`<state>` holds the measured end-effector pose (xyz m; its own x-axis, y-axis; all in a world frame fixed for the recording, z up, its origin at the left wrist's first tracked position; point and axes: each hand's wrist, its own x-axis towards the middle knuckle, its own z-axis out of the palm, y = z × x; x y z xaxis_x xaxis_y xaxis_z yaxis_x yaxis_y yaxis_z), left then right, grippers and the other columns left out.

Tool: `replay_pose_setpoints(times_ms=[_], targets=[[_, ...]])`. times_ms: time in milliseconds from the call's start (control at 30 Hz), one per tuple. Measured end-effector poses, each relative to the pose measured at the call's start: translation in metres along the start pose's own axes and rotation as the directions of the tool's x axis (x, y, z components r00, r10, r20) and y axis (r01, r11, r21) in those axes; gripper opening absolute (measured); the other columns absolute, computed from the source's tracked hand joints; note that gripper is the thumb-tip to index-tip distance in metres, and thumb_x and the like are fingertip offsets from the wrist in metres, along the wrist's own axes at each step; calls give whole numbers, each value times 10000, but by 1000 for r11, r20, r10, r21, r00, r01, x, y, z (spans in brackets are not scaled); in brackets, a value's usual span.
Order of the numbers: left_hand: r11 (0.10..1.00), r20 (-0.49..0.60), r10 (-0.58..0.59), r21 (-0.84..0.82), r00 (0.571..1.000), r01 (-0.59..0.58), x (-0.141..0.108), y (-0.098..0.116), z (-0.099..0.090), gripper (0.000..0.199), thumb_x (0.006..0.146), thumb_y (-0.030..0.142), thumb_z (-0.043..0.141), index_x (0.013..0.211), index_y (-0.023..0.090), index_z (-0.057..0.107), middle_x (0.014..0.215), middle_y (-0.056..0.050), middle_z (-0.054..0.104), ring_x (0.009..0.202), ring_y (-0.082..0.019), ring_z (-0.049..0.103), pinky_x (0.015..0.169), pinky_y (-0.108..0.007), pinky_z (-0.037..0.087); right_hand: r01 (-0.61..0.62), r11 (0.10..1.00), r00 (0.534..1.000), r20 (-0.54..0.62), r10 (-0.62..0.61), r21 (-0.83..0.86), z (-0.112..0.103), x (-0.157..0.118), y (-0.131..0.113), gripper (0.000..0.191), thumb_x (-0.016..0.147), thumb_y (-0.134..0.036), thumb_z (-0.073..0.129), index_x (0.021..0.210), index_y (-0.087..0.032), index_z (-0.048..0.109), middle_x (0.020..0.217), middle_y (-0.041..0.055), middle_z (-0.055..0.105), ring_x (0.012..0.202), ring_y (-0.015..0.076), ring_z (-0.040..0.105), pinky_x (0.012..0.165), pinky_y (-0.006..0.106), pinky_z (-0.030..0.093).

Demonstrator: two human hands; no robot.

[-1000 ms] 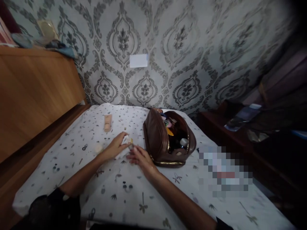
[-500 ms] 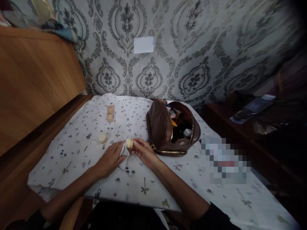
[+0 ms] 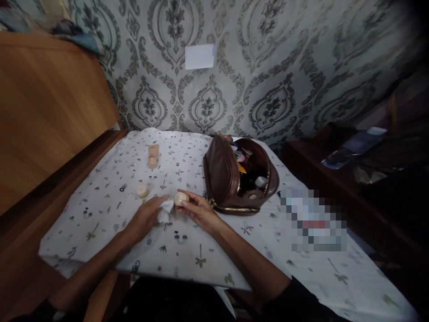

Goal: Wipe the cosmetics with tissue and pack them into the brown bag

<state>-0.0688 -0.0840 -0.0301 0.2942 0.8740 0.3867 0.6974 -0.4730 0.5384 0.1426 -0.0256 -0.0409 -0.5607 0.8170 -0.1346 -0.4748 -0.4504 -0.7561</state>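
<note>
Between the fingertips of my right hand (image 3: 201,212) is a small cream jar (image 3: 181,199), pale yellow and tilted toward me. My left hand (image 3: 145,219) grips a crumpled white wipe (image 3: 166,210) just left of the jar. A second small pale jar (image 3: 142,191) stands on the printed cloth (image 3: 110,214), beyond my left hand. Farther back lies a beige squeeze tube (image 3: 153,156). To the right of my right hand sits a brown makeup bag (image 3: 221,174), unzipped, with several cosmetics showing inside.
A blurred-out flat item (image 3: 313,221) lies on the cloth at the right. A wooden cabinet (image 3: 56,85) borders the left side. The patterned wall behind bears a white card (image 3: 200,57). A clear plastic package (image 3: 355,147) rests on the dark furniture at right.
My left hand has drawn back a little to the left with the wipe, away from the jar. My right hand has turned the jar so that its round end faces me.
</note>
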Motion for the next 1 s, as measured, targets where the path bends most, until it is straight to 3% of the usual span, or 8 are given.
replay_pose_setpoints(times_ms=[100,167,233,333,467,600,800,1000], targets=[[973,-148,-211,-127,966,193,18,9,-2,386,984,309,380,1334,183,483,1260,-93,608,1160,-229,568,1002,-388,465,-26,1000,999,45,26,7,1,0,3,543,608,-293,877,1106,-183,690,965,26,730,804,131,689,787,255,530],[966,-220,-237,-158,946,206,27,16,3,384,990,319,363,1339,187,458,1243,-87,602,1152,-221,566,991,-376,466,-37,999,998,56,36,6,1,1,5,548,609,-305,880,1106,-183,683,974,32,727,813,136,692,785,256,536],[987,-203,-144,-100,969,125,31,20,15,383,992,295,352,1351,205,451,1257,-91,578,1165,-217,551,996,-373,460,-22,1000,999,43,22,14,-1,2,7,518,606,-306,883,1071,-203,680,914,5,714,772,121,681,735,237,543],[994,-84,65,89,994,-58,29,20,34,408,975,264,382,1376,225,446,1259,-111,545,1168,-229,536,969,-379,476,18,999,1000,-6,-18,28,-3,3,9,447,571,-311,900,938,-224,660,757,-55,650,639,77,619,586,179,514],[972,-40,108,215,993,-97,27,15,41,406,964,291,395,1353,185,444,1099,-101,597,1003,-225,613,819,-345,532,-3,999,999,-32,2,-32,-4,2,10,449,556,-389,895,841,-220,592,681,-78,575,589,81,573,497,178,486],[991,-19,10,134,1000,-8,28,16,32,342,955,355,392,1220,166,499,1061,-101,643,925,-232,649,771,-343,526,34,994,999,-7,-35,-108,-1,2,10,481,570,-420,880,884,-225,573,730,-61,595,643,101,590,505,188,490],[955,27,-240,-173,970,241,26,23,29,320,970,434,328,984,192,536,636,30,559,578,-161,542,584,-272,429,139,957,990,35,-134,-254,1,2,9,497,539,-384,896,883,-215,580,862,-46,609,628,81,601,573,210,501],[876,-123,-380,-367,917,314,31,20,35,465,948,545,327,958,153,576,758,-27,589,756,-193,569,728,-309,460,207,904,978,80,-191,-374,6,-4,8,450,571,-343,879,885,-231,576,806,-41,630,694,115,614,655,243,497]])
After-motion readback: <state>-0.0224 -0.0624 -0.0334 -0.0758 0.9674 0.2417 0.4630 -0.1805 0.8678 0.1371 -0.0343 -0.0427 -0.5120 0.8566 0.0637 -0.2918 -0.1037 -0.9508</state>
